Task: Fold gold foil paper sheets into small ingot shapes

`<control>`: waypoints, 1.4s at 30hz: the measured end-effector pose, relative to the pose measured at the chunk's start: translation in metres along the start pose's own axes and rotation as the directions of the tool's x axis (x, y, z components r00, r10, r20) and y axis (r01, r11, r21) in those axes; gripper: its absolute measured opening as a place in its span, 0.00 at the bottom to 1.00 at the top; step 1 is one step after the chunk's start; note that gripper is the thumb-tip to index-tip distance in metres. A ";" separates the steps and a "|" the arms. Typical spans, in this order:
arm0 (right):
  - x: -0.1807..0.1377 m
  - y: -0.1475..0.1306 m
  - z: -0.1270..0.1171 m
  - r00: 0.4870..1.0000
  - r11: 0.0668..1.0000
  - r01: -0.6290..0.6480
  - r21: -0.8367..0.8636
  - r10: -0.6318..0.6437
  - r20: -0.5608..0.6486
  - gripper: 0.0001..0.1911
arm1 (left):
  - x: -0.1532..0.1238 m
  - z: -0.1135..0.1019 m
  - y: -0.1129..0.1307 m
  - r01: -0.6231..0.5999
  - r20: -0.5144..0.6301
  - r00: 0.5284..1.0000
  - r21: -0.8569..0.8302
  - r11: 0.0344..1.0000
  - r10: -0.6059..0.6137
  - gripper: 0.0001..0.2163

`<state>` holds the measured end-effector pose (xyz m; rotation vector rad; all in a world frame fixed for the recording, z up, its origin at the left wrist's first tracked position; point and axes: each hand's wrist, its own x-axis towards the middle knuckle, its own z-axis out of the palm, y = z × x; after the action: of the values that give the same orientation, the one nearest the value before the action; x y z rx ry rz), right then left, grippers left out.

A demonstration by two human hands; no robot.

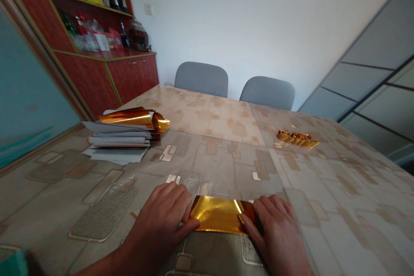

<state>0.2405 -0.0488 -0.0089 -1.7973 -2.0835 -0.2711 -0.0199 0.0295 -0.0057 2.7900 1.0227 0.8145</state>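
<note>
A sheet of shiny gold foil paper (220,215) lies between my hands near the front of the table, apparently folded into a wide strip. My left hand (161,215) grips its left end, with the thumb along the lower corner and the fingers curled. At the other end my right hand (274,228) holds the strip, thumb on top and fingers bent at the far edge. Both hands rest low at the tabletop. The parts of the paper under my fingers are hidden.
On the left stands a stack of gold and white paper sheets (119,142), some curled. A row of folded gold paper pieces (297,139) sits to the right on the patterned tablecloth (223,164). Two grey chairs (202,78) stand behind the table, beside a red-brown cabinet (132,75).
</note>
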 end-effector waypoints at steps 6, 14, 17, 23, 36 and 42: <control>0.000 0.000 0.001 1.000 1.000 0.005 -0.019 -0.005 -0.020 0.21 | 0.000 0.004 0.007 -0.121 -0.052 0.991 -0.040 0.992 0.119 0.11; 0.002 -0.001 -0.002 0.999 1.000 -0.023 0.005 0.024 -0.043 0.13 | -0.004 0.006 0.009 -0.257 -0.049 0.965 -0.008 0.966 0.257 0.13; 0.002 -0.002 -0.002 0.998 1.000 -0.015 0.006 0.015 -0.059 0.13 | -0.004 0.006 0.010 -0.335 0.023 0.941 -0.046 0.941 0.336 0.13; 0.006 -0.005 -0.005 0.993 0.999 0.021 0.034 -0.017 -0.120 0.10 | 0.002 0.007 0.007 -0.354 0.181 0.909 -0.136 0.926 0.374 0.18; 0.009 -0.044 -0.001 0.988 0.941 0.150 0.302 -0.135 -0.070 0.11 | 0.000 0.008 0.006 -0.396 0.143 0.904 -0.082 0.915 0.404 0.21; 0.024 -0.016 -0.001 0.993 0.974 -0.119 0.195 0.116 0.028 0.07 | -0.002 0.005 0.009 -0.405 0.149 0.901 -0.051 0.913 0.408 0.20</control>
<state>0.2221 -0.0295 0.0029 -1.8001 -1.9306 -0.0173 -0.0137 0.0221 -0.0085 3.0359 0.4060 0.6124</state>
